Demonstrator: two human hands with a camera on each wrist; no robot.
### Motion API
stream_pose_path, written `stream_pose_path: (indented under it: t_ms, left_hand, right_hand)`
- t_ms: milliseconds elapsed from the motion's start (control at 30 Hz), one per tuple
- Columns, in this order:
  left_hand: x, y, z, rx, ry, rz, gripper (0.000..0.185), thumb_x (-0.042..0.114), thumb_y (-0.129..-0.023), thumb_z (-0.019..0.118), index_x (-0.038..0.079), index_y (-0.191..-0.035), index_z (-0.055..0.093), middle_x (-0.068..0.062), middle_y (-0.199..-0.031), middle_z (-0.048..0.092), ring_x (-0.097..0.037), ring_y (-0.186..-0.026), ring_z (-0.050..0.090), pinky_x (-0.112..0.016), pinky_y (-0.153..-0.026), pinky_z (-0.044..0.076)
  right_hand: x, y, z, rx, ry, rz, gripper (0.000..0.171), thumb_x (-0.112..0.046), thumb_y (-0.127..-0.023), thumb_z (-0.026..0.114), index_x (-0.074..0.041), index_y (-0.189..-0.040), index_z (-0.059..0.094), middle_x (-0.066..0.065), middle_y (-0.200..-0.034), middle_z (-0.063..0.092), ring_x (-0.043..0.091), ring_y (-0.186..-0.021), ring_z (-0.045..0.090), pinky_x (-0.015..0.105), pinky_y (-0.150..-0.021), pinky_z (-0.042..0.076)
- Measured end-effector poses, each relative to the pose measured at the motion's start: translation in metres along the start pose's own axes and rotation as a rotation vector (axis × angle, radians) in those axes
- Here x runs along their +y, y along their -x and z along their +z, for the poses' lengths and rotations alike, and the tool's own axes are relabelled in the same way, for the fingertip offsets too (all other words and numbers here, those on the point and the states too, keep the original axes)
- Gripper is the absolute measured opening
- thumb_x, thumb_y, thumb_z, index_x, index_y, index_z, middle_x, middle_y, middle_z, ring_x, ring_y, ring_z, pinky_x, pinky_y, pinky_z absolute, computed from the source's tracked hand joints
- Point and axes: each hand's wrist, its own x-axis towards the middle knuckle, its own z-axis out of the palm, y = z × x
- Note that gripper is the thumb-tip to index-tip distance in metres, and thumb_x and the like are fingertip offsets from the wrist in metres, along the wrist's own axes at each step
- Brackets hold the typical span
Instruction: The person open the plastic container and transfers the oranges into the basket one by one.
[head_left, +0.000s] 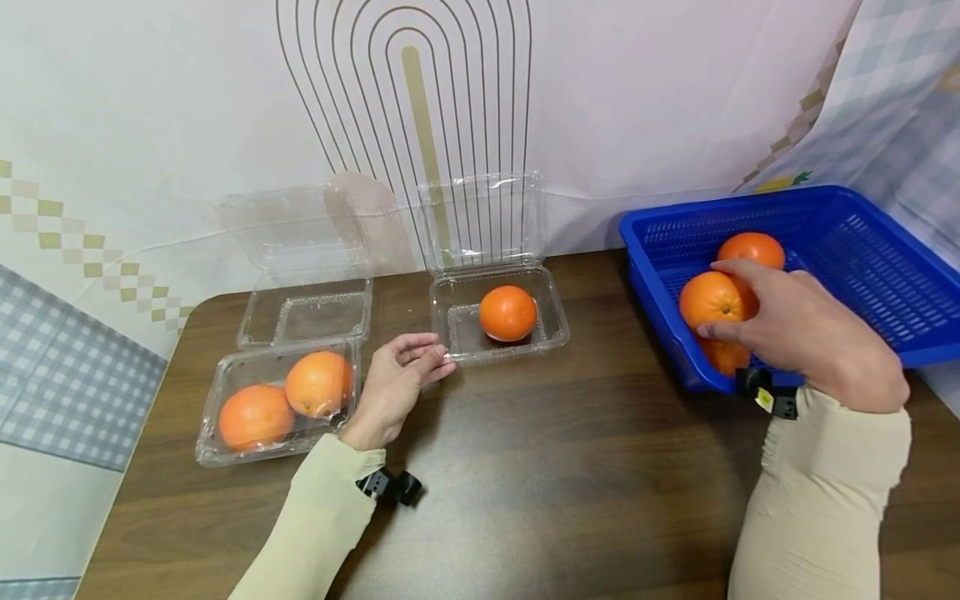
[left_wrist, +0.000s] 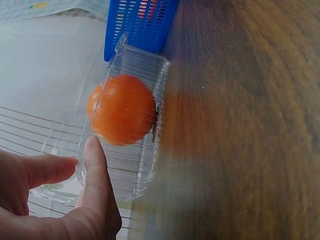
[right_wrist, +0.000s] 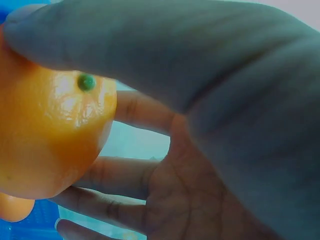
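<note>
Front-left box (head_left: 279, 400): lid down, two oranges inside; looks finished.
Back-left box (head_left: 306, 312): lid up, tray bare; not yet filled.
Left hand (head_left: 393, 385): rests on the table (head_left: 562, 467) at the near-left corner of the middle box; fingers loosely curled, holding nothing. In the left wrist view one fingertip sits at the box wall; whether it touches I cannot tell.
Middle box (head_left: 501, 321): lid up, one orange (head_left: 507, 313) in the tray. Judged half full, going by the pair in the closed box.
Right hand (head_left: 798, 329): reaching into the basket, thumb and fingers wrapped around an orange (head_left: 710, 300); the right wrist view shows the grasp close up.
Blue basket (head_left: 862, 250): far right of the table; at least two more oranges beside the held one.
Progress: one box packed, one begun, one untouched; held fruit not yet clear of the basket.
</note>
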Motion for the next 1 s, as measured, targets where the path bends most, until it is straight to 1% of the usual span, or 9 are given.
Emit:
stream_pose_path:
  t_ms: [133,267,367,433,567,667,800,967,1000]
  left_hand:
    - [0.0,0.0,0.0,0.0,-0.005,0.001,0.035,-0.007,-0.1,0.055,-0.014,-0.134,0.049,-0.015,-0.106,0.061,-0.011,-0.084,0.071,-0.028,-0.089,0.066]
    - [0.001,0.0,0.001,0.001,-0.005,-0.001,0.035,-0.007,-0.1,0.055,-0.014,-0.134,0.049,-0.015,-0.107,0.062,-0.01,-0.084,0.071,-0.029,-0.09,0.066]
    - [0.0,0.0,0.001,0.002,-0.005,-0.003,0.035,-0.007,-0.1,0.055,-0.013,-0.134,0.049,-0.013,-0.105,0.062,-0.01,-0.083,0.071,-0.03,-0.091,0.066]
    - [0.0,0.0,0.001,0.002,-0.005,-0.003,0.035,-0.006,-0.1,0.055,-0.013,-0.134,0.049,-0.012,-0.103,0.062,-0.01,-0.083,0.072,-0.031,-0.091,0.066]
    - [0.0,0.0,0.001,0.003,-0.001,-0.002,0.035,-0.006,-0.1,0.055,-0.013,-0.134,0.05,-0.012,-0.103,0.062,-0.011,-0.083,0.072,-0.032,-0.092,0.066]
    - [0.0,0.0,0.001,0.003,0.003,-0.001,0.035,-0.007,-0.1,0.055,-0.013,-0.134,0.049,-0.013,-0.104,0.062,-0.011,-0.083,0.071,-0.032,-0.092,0.066]
    - [0.0,0.0,0.001,0.003,0.005,0.0,0.035,-0.007,-0.1,0.055,-0.014,-0.133,0.049,-0.013,-0.104,0.062,-0.01,-0.083,0.071,-0.03,-0.09,0.066]
    - [0.0,0.0,0.001,0.003,0.002,-0.002,0.035,-0.006,-0.1,0.055,-0.013,-0.134,0.049,-0.012,-0.103,0.062,-0.011,-0.083,0.071,-0.029,-0.09,0.066]
    - [0.0,0.0,0.001,0.004,0.0,-0.003,0.035,-0.006,-0.1,0.055,-0.013,-0.134,0.05,-0.012,-0.103,0.062,-0.011,-0.083,0.072,-0.03,-0.09,0.066]
  right_hand:
    - [0.0,0.0,0.0,0.001,0.003,-0.001,0.059,-0.03,-0.095,0.071,0.0,-0.139,0.046,0.024,-0.101,0.064,0.034,-0.08,0.06,0.045,-0.069,0.054]
    - [0.0,0.0,-0.001,-0.015,0.003,0.013,0.055,-0.031,-0.095,0.07,-0.002,-0.136,0.047,0.022,-0.1,0.063,0.034,-0.08,0.059,0.044,-0.069,0.052]
    - [0.0,0.001,-0.003,-0.037,-0.002,0.035,0.064,-0.043,-0.096,0.069,-0.003,-0.139,0.045,0.024,-0.104,0.063,0.037,-0.084,0.059,0.048,-0.072,0.053]
    - [0.0,0.003,-0.004,-0.054,-0.009,0.048,0.069,-0.049,-0.096,0.067,-0.004,-0.142,0.043,0.026,-0.111,0.062,0.039,-0.089,0.059,0.05,-0.073,0.053]
    - [0.0,0.005,-0.004,-0.069,-0.019,0.053,0.073,-0.057,-0.095,0.064,-0.007,-0.145,0.044,0.026,-0.116,0.061,0.04,-0.095,0.057,0.044,-0.072,0.052]
    - [0.0,0.006,-0.004,-0.068,-0.023,0.046,0.072,-0.06,-0.094,0.063,-0.009,-0.143,0.048,0.021,-0.112,0.064,0.037,-0.094,0.058,0.036,-0.07,0.048]
    - [0.001,0.007,-0.004,-0.073,-0.019,0.039,0.065,-0.061,-0.095,0.063,-0.01,-0.135,0.054,0.017,-0.105,0.066,0.034,-0.092,0.058,0.031,-0.069,0.044]
    - [0.004,0.009,-0.004,-0.084,0.003,0.053,0.066,-0.064,-0.094,0.06,-0.004,-0.124,0.058,0.015,-0.099,0.064,0.031,-0.088,0.057,0.029,-0.067,0.042]
    - [0.004,0.011,-0.005,-0.09,0.009,0.061,0.07,-0.065,-0.094,0.059,-0.002,-0.126,0.057,0.018,-0.102,0.064,0.033,-0.089,0.058,0.031,-0.068,0.045]
